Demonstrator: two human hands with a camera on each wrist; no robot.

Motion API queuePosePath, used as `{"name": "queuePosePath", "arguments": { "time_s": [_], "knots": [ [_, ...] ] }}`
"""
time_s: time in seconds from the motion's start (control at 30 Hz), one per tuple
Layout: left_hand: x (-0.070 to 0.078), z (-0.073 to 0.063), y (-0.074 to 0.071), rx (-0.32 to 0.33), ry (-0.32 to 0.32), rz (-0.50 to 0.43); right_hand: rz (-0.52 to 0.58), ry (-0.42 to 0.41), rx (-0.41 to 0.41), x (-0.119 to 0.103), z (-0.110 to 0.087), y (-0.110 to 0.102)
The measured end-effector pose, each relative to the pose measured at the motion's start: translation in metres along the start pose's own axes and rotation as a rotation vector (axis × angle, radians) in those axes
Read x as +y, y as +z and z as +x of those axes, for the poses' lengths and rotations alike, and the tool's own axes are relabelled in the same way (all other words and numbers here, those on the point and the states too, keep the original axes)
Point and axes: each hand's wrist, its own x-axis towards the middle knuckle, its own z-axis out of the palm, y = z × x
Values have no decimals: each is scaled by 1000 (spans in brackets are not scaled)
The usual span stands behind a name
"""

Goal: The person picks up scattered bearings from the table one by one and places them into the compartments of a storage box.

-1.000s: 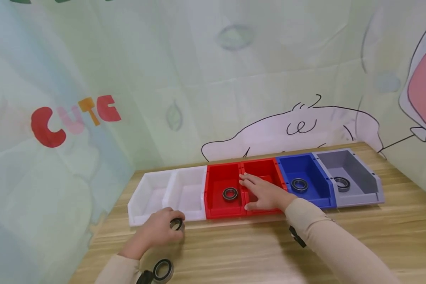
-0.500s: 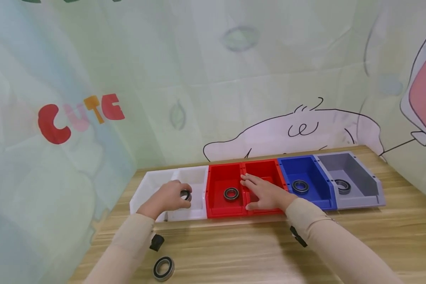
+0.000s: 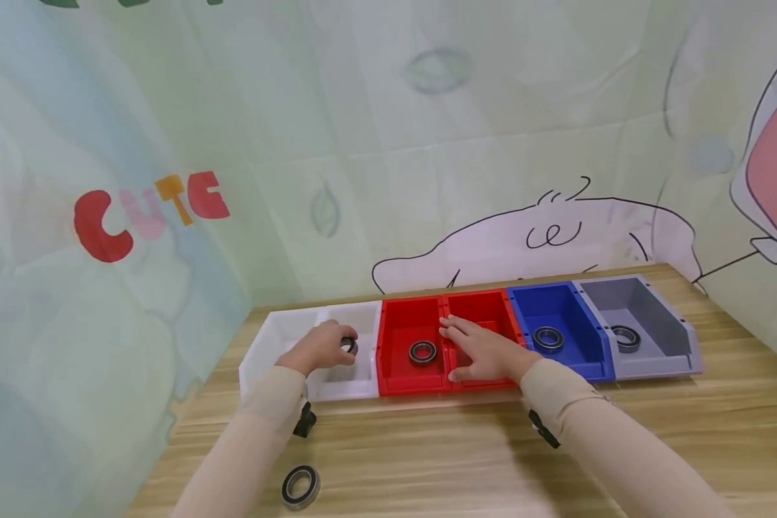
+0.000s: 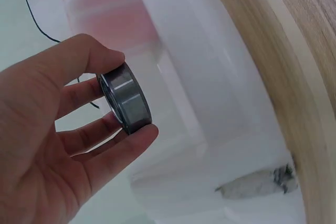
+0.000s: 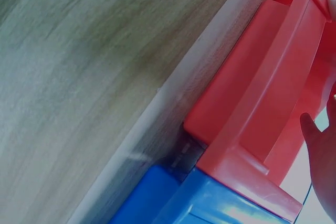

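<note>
My left hand [image 3: 322,347] pinches a ball bearing [image 4: 127,98] by its outer rim, between thumb and fingers. It holds the bearing over the second white bin [image 3: 362,370], clear of the bin's floor in the left wrist view. My right hand [image 3: 485,351] reaches over the right-hand red bin [image 3: 479,306], its fingers spread and near the divider between the two red bins. That hand grips nothing that I can see. Another bearing [image 3: 422,352] lies in the left-hand red bin [image 3: 401,316].
One bearing [image 3: 547,339] lies in the blue bin [image 3: 544,298] and one bearing [image 3: 625,338] in the grey bin [image 3: 654,338]. A further bearing [image 3: 301,486] rests on the wooden table [image 3: 414,460] beside the left forearm. A printed cloth [image 3: 285,180] hangs behind the bins.
From in front of the white bins, my left hand has carried its bearing forward and right, over the second white bin. My right hand has stayed in place.
</note>
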Motion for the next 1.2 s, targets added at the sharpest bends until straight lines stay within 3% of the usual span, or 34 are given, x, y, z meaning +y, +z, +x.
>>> {"name": "queuePosePath", "arguments": {
  "time_s": [0.13,0.37,0.53,0.73,0.9,1.2],
  "knots": [
    [-1,10,9,5,-34,-4,3,-3,5,1,-1,0],
    [-3,25,24,45,-37,-8,10,-8,16,1,-1,1],
    [-5,33,34,31,-108,-4,12,5,2,0,1,0],
    [-6,45,47,22,-109,3,13,6,2,1,1,1],
    [-6,48,50,10,-115,6,26,-8,6,0,1,0],
    [-6,47,52,-7,-161,-71,29,23,-4,0,1,1]
  ]
}}
